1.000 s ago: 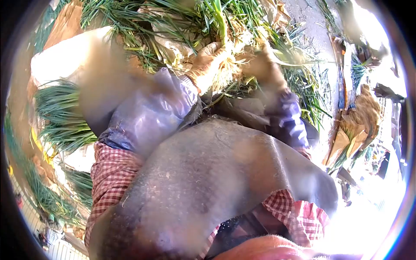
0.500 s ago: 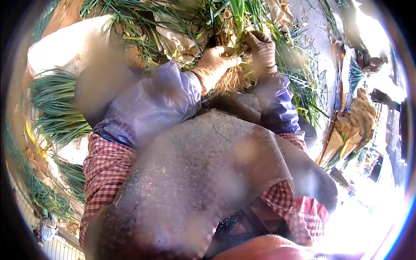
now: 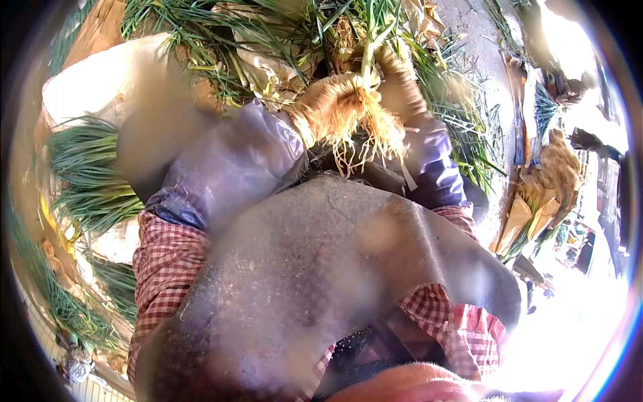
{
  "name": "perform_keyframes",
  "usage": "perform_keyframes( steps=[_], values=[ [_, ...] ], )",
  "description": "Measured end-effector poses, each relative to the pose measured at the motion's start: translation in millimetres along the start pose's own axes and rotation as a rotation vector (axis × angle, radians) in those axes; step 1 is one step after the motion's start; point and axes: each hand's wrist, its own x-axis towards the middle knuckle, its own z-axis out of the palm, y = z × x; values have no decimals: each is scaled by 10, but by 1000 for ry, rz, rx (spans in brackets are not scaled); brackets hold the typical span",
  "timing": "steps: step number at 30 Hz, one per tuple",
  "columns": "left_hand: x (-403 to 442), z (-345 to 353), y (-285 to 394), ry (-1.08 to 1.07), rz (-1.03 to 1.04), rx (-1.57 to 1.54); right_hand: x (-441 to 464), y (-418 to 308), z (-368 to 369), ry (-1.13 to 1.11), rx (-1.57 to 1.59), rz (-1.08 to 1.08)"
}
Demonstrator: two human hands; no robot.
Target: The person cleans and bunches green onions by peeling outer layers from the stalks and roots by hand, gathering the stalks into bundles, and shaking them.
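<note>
My left hand [image 3: 331, 100], in a tan work glove, is closed around the lower stem of a green onion [image 3: 368, 57]. Its pale stringy roots [image 3: 382, 130] hang below the fingers, and the leaves rise away from me. Close beside the stem on the right is my gloved right hand [image 3: 400, 84]. Motion blurs it and its fingertips are partly hidden, so its grip does not show. Loose green onions [image 3: 462, 120] lie just beyond and to the right of the hands.
A thick bundle of green onions [image 3: 90, 171] lies at the left, near a white sack [image 3: 107, 74]. A dark dirty apron [image 3: 301, 268] covers my lap. Brown wrapping [image 3: 552, 167] with more stalks is at the right, near strong glare.
The roots have swung into full view below my left hand, spreading toward me. My right hand has shifted slightly, up and behind the stem, and is more blurred.
</note>
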Motion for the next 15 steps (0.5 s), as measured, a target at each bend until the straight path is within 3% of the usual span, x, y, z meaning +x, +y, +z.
perform_keyframes(
  steps=[1, 4, 5, 7, 8, 9, 10, 11, 12, 13, 15],
  values=[
    [287, -244, -134, -308, 43, -30, 19, 369, -45, -127, -48, -13],
    [151, -250, -161, -285, 95, 348, -27, 32, 43, -301, -195, 83],
    [204, -260, -247, -95, 273, 519, 1, -38, 39, -320, -183, 117],
    [180, -292, -240, -153, 233, 498, 82, 106, -51, -395, 244, 224],
    [144, -266, -227, -212, 196, 478, 101, 38, -20, -212, 46, 130],
    [112, -221, -245, -269, 279, 524, 132, 59, 11, -36, 104, 168],
    [63, -196, -258, -318, 138, 373, 163, 79, 41, 149, 168, 192],
    [102, -196, -297, -311, 170, 365, 193, 16, 112, 330, 228, 201],
    [136, -220, -298, -302, 204, 358, 208, -122, 81, 410, 333, 396],
    [161, -249, -261, -349, 148, 275, 219, -56, -27, 269, 357, 345],
    [164, -250, -229, -326, 163, 230, 338, 1051, -467, 274, -143, 48]
  ],
)
